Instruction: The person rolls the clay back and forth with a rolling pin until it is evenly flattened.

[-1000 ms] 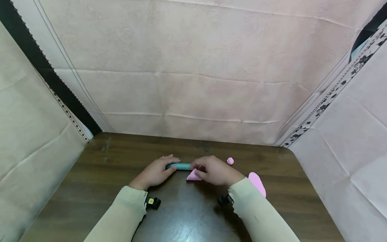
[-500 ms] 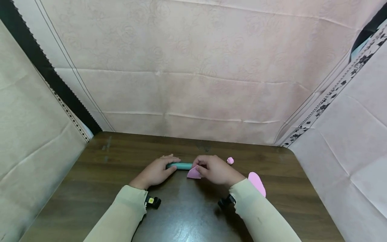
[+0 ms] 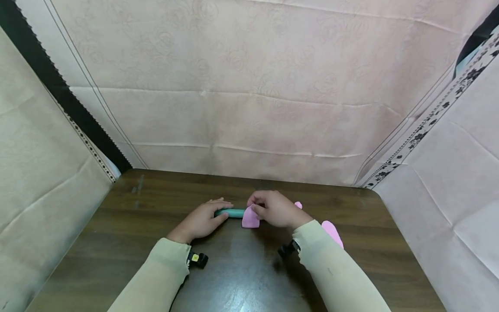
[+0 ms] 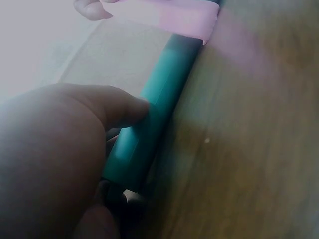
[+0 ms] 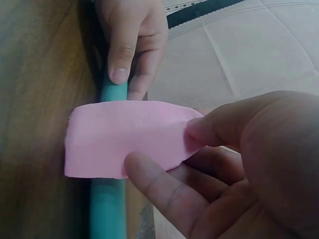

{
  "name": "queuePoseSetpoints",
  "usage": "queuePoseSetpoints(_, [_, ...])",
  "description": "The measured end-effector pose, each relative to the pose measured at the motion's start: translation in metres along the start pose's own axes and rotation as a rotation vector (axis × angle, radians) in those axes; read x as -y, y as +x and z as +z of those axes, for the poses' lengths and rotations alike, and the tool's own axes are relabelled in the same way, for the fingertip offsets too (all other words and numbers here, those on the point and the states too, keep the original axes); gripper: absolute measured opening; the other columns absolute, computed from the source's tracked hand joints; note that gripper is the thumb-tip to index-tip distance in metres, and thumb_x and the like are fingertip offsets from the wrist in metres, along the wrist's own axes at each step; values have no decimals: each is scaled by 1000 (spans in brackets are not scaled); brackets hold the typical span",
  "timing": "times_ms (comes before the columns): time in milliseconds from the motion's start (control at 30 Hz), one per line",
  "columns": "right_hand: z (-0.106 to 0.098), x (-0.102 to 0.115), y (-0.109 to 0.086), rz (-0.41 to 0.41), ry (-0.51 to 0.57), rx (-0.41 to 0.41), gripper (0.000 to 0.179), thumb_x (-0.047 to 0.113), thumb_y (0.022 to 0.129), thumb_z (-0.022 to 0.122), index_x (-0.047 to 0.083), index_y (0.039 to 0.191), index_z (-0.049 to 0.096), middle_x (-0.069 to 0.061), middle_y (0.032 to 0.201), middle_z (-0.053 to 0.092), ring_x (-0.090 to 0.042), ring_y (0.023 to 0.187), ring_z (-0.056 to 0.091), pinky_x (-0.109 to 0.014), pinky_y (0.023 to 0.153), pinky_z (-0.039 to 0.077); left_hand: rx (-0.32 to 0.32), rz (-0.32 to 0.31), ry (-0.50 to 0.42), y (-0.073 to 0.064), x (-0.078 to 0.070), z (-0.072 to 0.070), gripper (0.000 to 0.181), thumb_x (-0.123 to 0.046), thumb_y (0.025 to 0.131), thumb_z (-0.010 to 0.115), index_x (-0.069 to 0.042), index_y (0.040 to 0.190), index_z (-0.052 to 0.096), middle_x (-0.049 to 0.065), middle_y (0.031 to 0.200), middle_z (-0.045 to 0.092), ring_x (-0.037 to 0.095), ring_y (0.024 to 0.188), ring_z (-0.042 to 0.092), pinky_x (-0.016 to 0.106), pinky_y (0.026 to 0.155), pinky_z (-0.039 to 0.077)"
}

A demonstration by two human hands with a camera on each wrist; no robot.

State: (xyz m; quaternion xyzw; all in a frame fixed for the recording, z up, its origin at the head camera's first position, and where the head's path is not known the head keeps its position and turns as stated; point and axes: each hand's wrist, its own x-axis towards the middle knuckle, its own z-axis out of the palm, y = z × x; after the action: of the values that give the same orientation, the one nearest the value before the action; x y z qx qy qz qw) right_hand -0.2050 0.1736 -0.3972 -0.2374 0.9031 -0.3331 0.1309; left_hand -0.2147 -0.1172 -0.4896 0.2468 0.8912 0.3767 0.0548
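Note:
My left hand (image 3: 202,223) holds one end of a teal rod (image 3: 235,213), thumb on the near side and fingers on the far side. The rod lies on the table, left to right. My right hand (image 3: 277,210) pinches the narrow end of a flat, soft-looking pink piece (image 5: 124,139) between thumb and fingertips. In the right wrist view, this piece hangs across the rod, hiding a stretch of it. Its free squared end comes down on the near side. The left wrist view shows the pink piece (image 4: 184,17) past the rod's middle.
A small pink lump (image 3: 298,205) shows just behind my right hand. An oval pink piece (image 3: 331,233) lies partly under my right sleeve. The wooden table (image 3: 136,242) is walled by pale cloth (image 3: 249,108) at the back and both sides.
My right hand has moved away from me, drawing the pink piece up and over the rod, so more of it shows. My left hand has stayed in place on the rod.

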Motion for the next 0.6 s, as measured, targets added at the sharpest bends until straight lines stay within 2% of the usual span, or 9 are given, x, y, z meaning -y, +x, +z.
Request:
queuePoseSetpoints(467, [-9, 6, 2, -2, -8, -5, 11, 22, 116, 66, 24, 118, 76, 6, 114, 81, -17, 91, 78, -35, 81, 64, 43, -32, -17, 3, -1, 0, 52, -33, 106, 81, -24, 156, 69, 3, 170, 59, 36, 170, 38, 69, 134, 33])
queuePoseSetpoints(533, [-9, 7, 2, -5, -9, -7, 11, 23, 116, 66, 24, 118, 76, 6, 115, 81, -15, 91, 78, -35, 82, 64, 37, -29, -15, 3, -1, 0, 50, -32, 107, 80, -25, 155, 69, 2, 168, 60, 35, 169, 40, 67, 133, 35])
queuePoseSetpoints(600, [-9, 8, 2, -13, -10, -8, 10, 23, 116, 66, 25, 118, 76, 7, 115, 81, -13, 92, 77, -35, 84, 64, 20, -12, -9, 3, -2, 1, 46, -30, 108, 79, -25, 152, 69, 1, 162, 65, 32, 159, 53, 63, 129, 43])
